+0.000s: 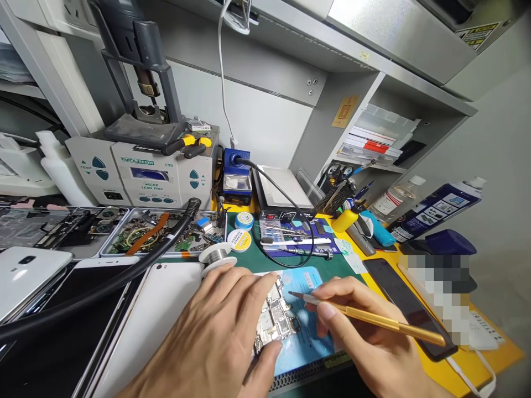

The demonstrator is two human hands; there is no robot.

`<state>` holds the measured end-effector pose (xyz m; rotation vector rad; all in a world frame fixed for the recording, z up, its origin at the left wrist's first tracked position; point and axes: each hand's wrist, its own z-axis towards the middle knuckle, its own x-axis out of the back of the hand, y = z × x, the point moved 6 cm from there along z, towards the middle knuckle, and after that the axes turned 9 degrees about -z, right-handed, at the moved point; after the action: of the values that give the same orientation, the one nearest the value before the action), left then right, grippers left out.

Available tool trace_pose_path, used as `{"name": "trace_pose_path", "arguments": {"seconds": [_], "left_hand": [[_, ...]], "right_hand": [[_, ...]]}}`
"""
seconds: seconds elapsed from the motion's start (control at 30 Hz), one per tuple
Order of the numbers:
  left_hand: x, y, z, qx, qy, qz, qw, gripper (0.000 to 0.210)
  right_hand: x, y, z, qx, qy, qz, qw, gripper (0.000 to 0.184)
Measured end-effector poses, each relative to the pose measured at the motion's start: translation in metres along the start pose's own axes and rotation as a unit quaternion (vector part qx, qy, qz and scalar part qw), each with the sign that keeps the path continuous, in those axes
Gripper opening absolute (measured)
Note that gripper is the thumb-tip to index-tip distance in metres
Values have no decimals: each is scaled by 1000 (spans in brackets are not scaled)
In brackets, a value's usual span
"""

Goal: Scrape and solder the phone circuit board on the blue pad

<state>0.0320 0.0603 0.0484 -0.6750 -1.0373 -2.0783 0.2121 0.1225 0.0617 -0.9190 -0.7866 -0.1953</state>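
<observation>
First: Your worktop (508,354) is crowded. Toward its left side a black hose (157,255) crosses the devices (166,293); catch it with your forearm, and the jolt could travel to your fingers.

Second: How are your hands placed?

First: Your left hand (224,326) is part open, curved over, thumb and forefinger spread to brace the circuit board (276,315). Your right hand (373,337) is closed in a fingertip pinch. How hard either one presses, I can't tell.

Second: And beneath them?

First: A blue sheet (305,354), its far right corner uncovered. It looks smooth, so with a weak brace or a sideways push, the board could skate toward the sheet's right edge.

Second: The board lies left of that edge, partly under your left hand?

First: Yes, its small parts exposed; a dragged fingertip could damage one.

Second: What about the gold-handled tool (377,320) you're pinching?

First: Its pointed tip (294,293) is just beside the board's right edge, aimed toward your left forefinger. Too much force, and it may skid across the parts or jab you. Whether it touches the board, I can't tell.
</observation>
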Motion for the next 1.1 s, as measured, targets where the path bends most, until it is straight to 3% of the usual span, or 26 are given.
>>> {"name": "trace_pose_path", "arguments": {"seconds": [0.33, 0.87, 1.1], "left_hand": [[6, 7, 7, -35, 30, 17, 999, 51], [2, 3, -1, -13, 6, 12, 1000, 42], [2, 3, 1, -12, 1, 17, 1000, 44]], "right_hand": [[-4, -25, 3, 170, 2, -36, 985, 30], [-8, -32, -13, 225, 33, -198, 954, 23], [-10, -27, -14, 255, 51, -176, 949, 24]]}}
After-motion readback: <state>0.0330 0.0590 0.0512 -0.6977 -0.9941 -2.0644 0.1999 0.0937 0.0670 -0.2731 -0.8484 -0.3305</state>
